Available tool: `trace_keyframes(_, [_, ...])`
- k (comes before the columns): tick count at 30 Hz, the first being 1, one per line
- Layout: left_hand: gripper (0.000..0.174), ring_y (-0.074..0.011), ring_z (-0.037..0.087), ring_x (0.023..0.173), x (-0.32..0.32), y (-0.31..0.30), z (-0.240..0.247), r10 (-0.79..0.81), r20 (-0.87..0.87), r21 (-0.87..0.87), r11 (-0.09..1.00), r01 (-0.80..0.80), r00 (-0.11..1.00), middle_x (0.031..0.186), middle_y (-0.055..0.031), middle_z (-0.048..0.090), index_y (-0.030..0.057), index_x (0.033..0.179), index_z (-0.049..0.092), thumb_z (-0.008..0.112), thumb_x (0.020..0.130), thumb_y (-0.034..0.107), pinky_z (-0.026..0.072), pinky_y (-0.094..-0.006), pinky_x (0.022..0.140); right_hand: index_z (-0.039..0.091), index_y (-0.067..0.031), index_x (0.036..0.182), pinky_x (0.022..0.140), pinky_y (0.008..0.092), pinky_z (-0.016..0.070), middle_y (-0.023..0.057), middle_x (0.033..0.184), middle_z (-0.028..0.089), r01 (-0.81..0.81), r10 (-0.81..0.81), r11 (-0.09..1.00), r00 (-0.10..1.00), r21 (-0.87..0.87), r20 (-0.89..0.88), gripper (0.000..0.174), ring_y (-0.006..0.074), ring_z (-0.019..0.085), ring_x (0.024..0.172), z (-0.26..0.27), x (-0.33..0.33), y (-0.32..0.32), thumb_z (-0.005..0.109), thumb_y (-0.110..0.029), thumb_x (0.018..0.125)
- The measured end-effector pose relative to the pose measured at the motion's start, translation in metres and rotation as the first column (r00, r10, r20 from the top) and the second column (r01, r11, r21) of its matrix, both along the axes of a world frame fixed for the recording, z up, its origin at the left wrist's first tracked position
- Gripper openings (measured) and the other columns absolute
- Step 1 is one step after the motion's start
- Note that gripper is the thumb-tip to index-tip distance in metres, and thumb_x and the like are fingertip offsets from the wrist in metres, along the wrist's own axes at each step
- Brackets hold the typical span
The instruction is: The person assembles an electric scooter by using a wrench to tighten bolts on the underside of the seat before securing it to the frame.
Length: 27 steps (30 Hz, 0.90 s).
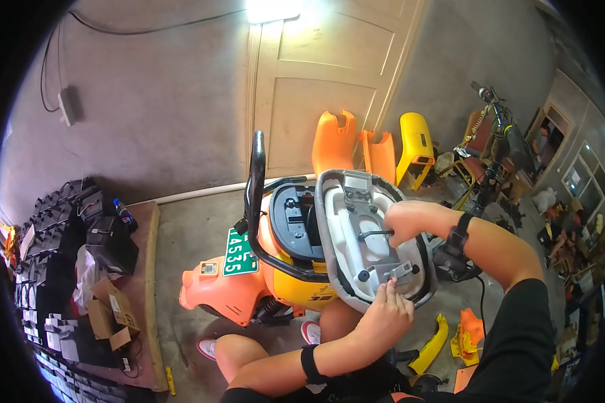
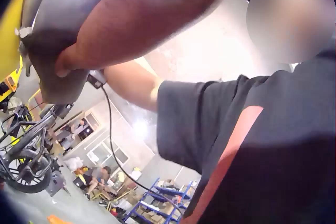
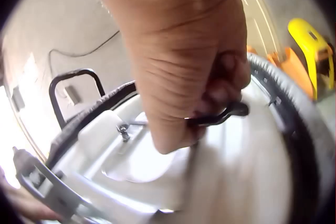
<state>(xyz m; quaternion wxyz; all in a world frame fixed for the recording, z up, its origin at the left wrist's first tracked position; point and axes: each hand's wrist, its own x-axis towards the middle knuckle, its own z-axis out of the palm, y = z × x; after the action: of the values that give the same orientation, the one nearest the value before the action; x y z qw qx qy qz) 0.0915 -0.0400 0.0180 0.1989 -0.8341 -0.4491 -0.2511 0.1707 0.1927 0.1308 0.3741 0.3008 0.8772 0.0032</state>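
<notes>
A scooter seat (image 1: 331, 258) is tipped up with its white plastic underside showing inside a grey padded rim. My right hand (image 1: 405, 223) grips a dark rod-like tool with a bent end (image 3: 231, 116) above the middle of the underside. In the right wrist view, a small bolt (image 3: 123, 131) shows close to the tool's far end. My left hand (image 1: 387, 314) holds the seat's near edge, fingertips right at the metal bracket (image 1: 398, 271). In the left wrist view, one digit lies against the grey seat cover (image 2: 59, 85); the other fingers are hidden.
The orange and yellow scooter (image 1: 232, 290) has a black grab rail (image 1: 255, 181) and a green plate (image 1: 238, 255). Black batteries (image 1: 57, 228) are stacked at the left near a cardboard box (image 1: 114, 312). Orange panels (image 1: 334, 144) lean on the door; yellow parts (image 1: 430, 344) lie at the right.
</notes>
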Motion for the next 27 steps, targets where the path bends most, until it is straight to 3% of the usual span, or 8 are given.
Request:
trace_keyframes(2, [0.023, -0.0398, 0.071, 0.121, -0.006, -0.009, 0.002, 0.013, 0.017, -0.039, 0.999, -0.012, 1.0, 0.102, -0.0233, 0.076, -0.0036, 0.099, 0.067, 0.062, 0.088, 0.016, 0.0528, -0.0466, 0.105, 0.077, 0.0019, 0.088, 0.072, 0.0472, 0.0566, 0.0238, 0.08, 0.073, -0.043, 0.011, 0.994, 0.956, -0.102, -0.293, 0.044, 0.0391, 0.071, 0.074, -0.03, 0.034, 0.032, 0.074, -0.042, 0.083])
trace_keyframes(3, [0.023, -0.0398, 0.071, 0.121, -0.009, -0.004, 0.002, 0.034, 0.029, -0.015, 0.999, -0.033, 0.999, 0.102, -0.0233, 0.076, -0.0036, 0.099, 0.067, 0.062, 0.088, 0.016, 0.0528, -0.0466, 0.105, 0.077, -0.0009, 0.089, 0.07, 0.0473, 0.0553, 0.0213, 0.08, 0.073, -0.038, 0.009, 0.995, 0.959, -0.098, -0.282, 0.033, 0.0387, 0.07, 0.074, -0.019, 0.031, 0.022, 0.073, -0.033, 0.083])
trace_keyframes(10, [0.018, -0.0387, 0.072, 0.119, -0.007, -0.003, 0.004, -0.005, 0.094, -0.063, 0.998, 0.011, 0.996, 0.095, -0.0189, 0.074, 0.0004, 0.095, 0.064, 0.063, 0.086, 0.015, 0.0533, -0.0451, 0.105, 0.074, -0.0038, 0.097, 0.073, 0.0478, 0.0536, 0.0171, 0.088, 0.073, 0.023, -0.036, 0.998, 0.962, -0.05, -0.271, 0.045, 0.0381, 0.07, 0.082, 0.015, 0.021, 0.014, 0.075, -0.048, 0.092])
trace_keyframes(12, [0.017, -0.0388, 0.072, 0.119, -0.005, 0.001, 0.007, -0.01, 0.094, -0.104, 0.994, 0.02, 0.995, 0.095, -0.0187, 0.074, 0.0004, 0.094, 0.064, 0.063, 0.086, 0.015, 0.0536, -0.0448, 0.104, 0.073, -0.0028, 0.101, 0.072, 0.0448, 0.0542, 0.0161, 0.088, 0.074, -0.018, 0.016, 1.0, 0.965, -0.004, -0.263, 0.039, 0.0336, 0.071, 0.08, 0.024, 0.02, 0.004, 0.074, -0.042, 0.095])
trace_keyframes(14, [0.018, -0.0391, 0.071, 0.12, -0.003, 0.001, 0.003, 0.01, 0.122, -0.104, 0.995, 0.003, 0.992, 0.095, -0.0191, 0.074, -0.0005, 0.095, 0.064, 0.064, 0.086, 0.015, 0.0537, -0.0453, 0.104, 0.072, -0.0027, 0.106, 0.072, 0.0407, 0.0549, 0.0139, 0.085, 0.073, 0.258, -0.296, 0.955, 0.817, -0.145, -0.495, 0.031, 0.0257, 0.072, 0.079, 0.038, 0.021, -0.019, 0.071, -0.032, 0.099])
trace_keyframes(16, [0.019, -0.0394, 0.071, 0.12, -0.003, -0.002, 0.001, 0.006, 0.099, -0.058, 0.998, 0.0, 0.995, 0.095, -0.0191, 0.073, -0.0008, 0.096, 0.064, 0.063, 0.086, 0.015, 0.0543, -0.0455, 0.102, 0.073, -0.0032, 0.107, 0.072, 0.0378, 0.055, 0.01, 0.084, 0.073, 0.363, -0.47, 0.883, 0.702, -0.299, -0.536, 0.024, 0.0187, 0.069, 0.077, 0.036, 0.023, -0.033, 0.065, -0.025, 0.103])
trace_keyframes(19, [0.023, -0.0398, 0.07, 0.122, -0.002, -0.002, -0.002, 0.025, 0.082, -0.026, 0.999, -0.023, 0.996, 0.096, -0.0185, 0.073, -0.0014, 0.101, 0.065, 0.063, 0.087, 0.017, 0.0522, -0.0475, 0.103, 0.074, -0.0019, 0.101, 0.071, 0.0377, 0.0544, 0.0086, 0.083, 0.073, 0.326, -0.389, 0.921, 0.717, -0.215, -0.578, 0.032, 0.0191, 0.067, 0.073, 0.021, 0.032, -0.039, 0.06, -0.03, 0.107])
trace_keyframes(27, [0.034, -0.0331, 0.062, 0.116, -0.006, -0.008, 0.008, 0.032, 0.016, 0.022, 0.999, -0.032, 0.999, 0.101, -0.0154, 0.073, -0.0026, 0.11, 0.068, 0.064, 0.085, 0.021, 0.0473, -0.0425, 0.094, 0.073, -0.0002, 0.09, 0.062, 0.0352, 0.0512, 0.0059, 0.071, 0.063, 0.522, -0.652, 0.758, 0.609, -0.392, -0.451, 0.057, 0.0169, 0.059, 0.062, -0.011, 0.034, -0.044, 0.049, -0.048, 0.11])
